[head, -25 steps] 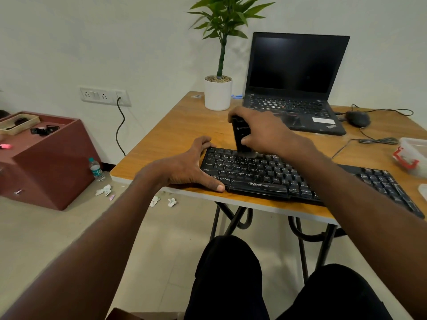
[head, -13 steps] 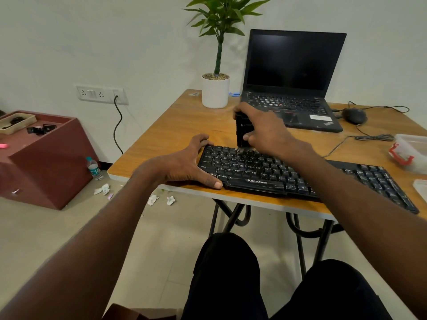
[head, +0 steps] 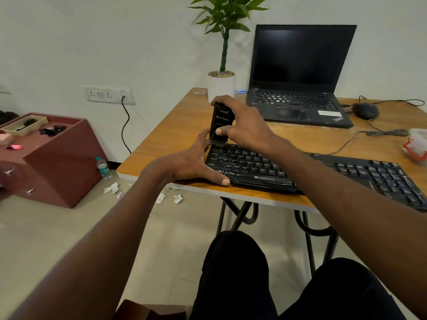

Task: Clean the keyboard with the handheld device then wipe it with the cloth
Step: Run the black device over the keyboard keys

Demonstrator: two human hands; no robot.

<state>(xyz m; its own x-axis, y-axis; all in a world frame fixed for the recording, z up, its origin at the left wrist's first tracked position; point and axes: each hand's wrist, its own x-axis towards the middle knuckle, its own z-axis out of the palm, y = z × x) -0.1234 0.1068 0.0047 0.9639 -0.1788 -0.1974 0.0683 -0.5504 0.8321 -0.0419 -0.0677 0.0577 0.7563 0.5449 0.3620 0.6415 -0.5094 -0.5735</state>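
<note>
A long black keyboard (head: pixel 300 172) lies along the front edge of the wooden table (head: pixel 180 132). My right hand (head: pixel 245 125) grips a black handheld cleaning device (head: pixel 220 122) upright, its brush end touching the keyboard's top left corner. My left hand (head: pixel 191 162) holds the keyboard's left end, thumb on its front edge and fingers along its far side. No cloth shows in this view.
An open black laptop (head: pixel 298 88) and a potted plant (head: pixel 221 82) stand at the back of the table. A mouse (head: pixel 366 110) with its cable and a clear box (head: pixel 418 144) lie to the right. A maroon cabinet (head: pixel 57 158) stands on the floor at left.
My right hand has carried the device leftward from the keyboard's upper middle to its top left corner. My left hand has kept its hold on the keyboard's left end.
</note>
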